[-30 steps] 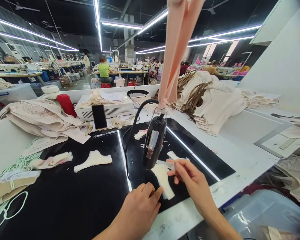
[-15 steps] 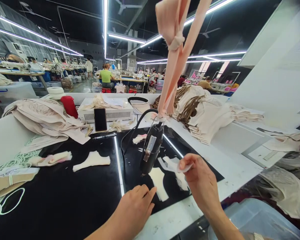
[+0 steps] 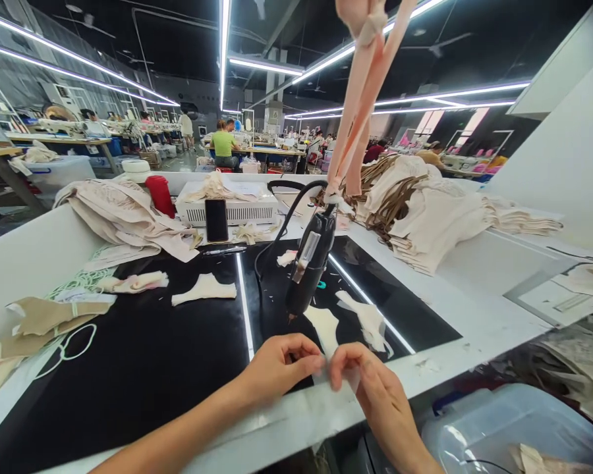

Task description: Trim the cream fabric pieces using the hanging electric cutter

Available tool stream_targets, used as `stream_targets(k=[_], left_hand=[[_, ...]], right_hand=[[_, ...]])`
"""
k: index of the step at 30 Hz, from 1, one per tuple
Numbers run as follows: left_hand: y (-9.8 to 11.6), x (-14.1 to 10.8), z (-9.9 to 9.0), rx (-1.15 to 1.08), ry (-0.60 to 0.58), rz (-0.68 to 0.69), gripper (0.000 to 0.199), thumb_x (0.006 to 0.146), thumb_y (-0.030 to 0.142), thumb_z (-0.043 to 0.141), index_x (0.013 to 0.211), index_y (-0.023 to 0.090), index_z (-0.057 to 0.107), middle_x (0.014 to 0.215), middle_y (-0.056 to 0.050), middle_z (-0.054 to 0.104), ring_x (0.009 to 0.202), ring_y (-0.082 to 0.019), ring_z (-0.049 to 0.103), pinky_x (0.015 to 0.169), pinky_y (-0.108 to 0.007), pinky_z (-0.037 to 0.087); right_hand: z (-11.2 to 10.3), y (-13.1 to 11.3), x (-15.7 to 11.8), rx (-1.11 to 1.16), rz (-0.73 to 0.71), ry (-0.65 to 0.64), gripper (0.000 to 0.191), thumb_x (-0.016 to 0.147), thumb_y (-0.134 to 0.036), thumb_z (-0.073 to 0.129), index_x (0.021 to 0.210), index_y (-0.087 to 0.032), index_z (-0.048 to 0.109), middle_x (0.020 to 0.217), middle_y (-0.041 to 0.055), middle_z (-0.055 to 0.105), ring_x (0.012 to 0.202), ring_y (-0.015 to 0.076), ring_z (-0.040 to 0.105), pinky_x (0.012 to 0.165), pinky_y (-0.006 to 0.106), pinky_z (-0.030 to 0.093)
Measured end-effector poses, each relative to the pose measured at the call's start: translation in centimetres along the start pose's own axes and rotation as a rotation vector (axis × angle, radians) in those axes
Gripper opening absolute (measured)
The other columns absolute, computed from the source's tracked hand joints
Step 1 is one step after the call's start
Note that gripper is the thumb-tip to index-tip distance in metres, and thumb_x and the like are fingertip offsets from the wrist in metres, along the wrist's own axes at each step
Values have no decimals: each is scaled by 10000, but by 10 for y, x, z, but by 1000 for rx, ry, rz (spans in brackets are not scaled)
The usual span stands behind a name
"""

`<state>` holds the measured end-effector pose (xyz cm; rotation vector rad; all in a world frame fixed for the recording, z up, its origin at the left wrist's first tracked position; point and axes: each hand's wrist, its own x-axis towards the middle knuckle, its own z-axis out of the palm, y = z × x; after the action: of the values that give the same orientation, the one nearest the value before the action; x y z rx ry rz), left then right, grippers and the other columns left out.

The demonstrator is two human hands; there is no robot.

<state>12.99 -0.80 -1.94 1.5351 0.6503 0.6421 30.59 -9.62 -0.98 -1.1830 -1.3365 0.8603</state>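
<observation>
My left hand (image 3: 289, 362) is at the front of the black mat, its thumb and fingers brought together in a pinch. Close beside it, my right hand (image 3: 373, 385) is pinched too, on a thin sheer white strip (image 3: 321, 380) that shows faintly between the two hands. Motion blurs the strip, and whether the left fingers also grip it is unclear. Just behind the hands lies a cream fabric piece (image 3: 325, 326), partly covered by them. Above it hangs a black corded tool (image 3: 307, 266), tip down, from knotted pink fabric bands (image 3: 350, 131).
Another cream piece (image 3: 205, 289) lies on the black mat (image 3: 143, 368); crumpled white pieces (image 3: 370, 319) are at right. A phone (image 3: 216, 220) leans against a white box (image 3: 252, 209). Garment stacks (image 3: 435, 210) line the right side. A clear plastic bin (image 3: 514, 421) stands below the table edge.
My right hand has moved left and down with the sheer strip, meeting my left hand, whose fingers have lifted and pinched. The view has shifted; a small teal item now shows behind the tool.
</observation>
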Motion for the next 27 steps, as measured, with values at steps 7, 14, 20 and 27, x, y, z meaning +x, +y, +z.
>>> stream_targets(k=[7, 14, 20, 27], left_hand=[[2, 3, -5, -52, -16, -13, 326, 808, 478, 762, 872, 158, 758, 728, -15, 686, 692, -149, 556, 671, -265, 391], [5, 1, -10, 28, -18, -16, 324, 834, 473, 762, 879, 152, 758, 743, -14, 680, 727, -153, 567, 715, -273, 406], [8, 1, -14, 120, -25, -38, 383, 817, 534, 761, 844, 155, 708, 733, -12, 663, 735, -160, 580, 743, -289, 432], [15, -1, -18, 212, 6, -53, 405, 816, 564, 728, 826, 166, 655, 750, -11, 656, 723, -152, 564, 717, -280, 420]], right_hand=[[-9, 8, -11, 28, 133, 103, 417, 987, -602, 500, 1087, -253, 706, 1009, 70, 741, 706, 194, 654, 705, 318, 565], [-22, 18, -20, -10, 269, 116, 485, 847, -642, 682, 1047, -211, 778, 742, 46, 712, 635, 203, 657, 629, 321, 584], [-21, 33, -23, -9, 230, 94, 378, 837, -569, 685, 941, -219, 785, 642, 16, 673, 584, 194, 633, 554, 296, 554], [-17, 40, -19, 22, 190, 16, 269, 834, -481, 658, 859, -228, 748, 612, -7, 651, 568, 185, 624, 550, 283, 536]])
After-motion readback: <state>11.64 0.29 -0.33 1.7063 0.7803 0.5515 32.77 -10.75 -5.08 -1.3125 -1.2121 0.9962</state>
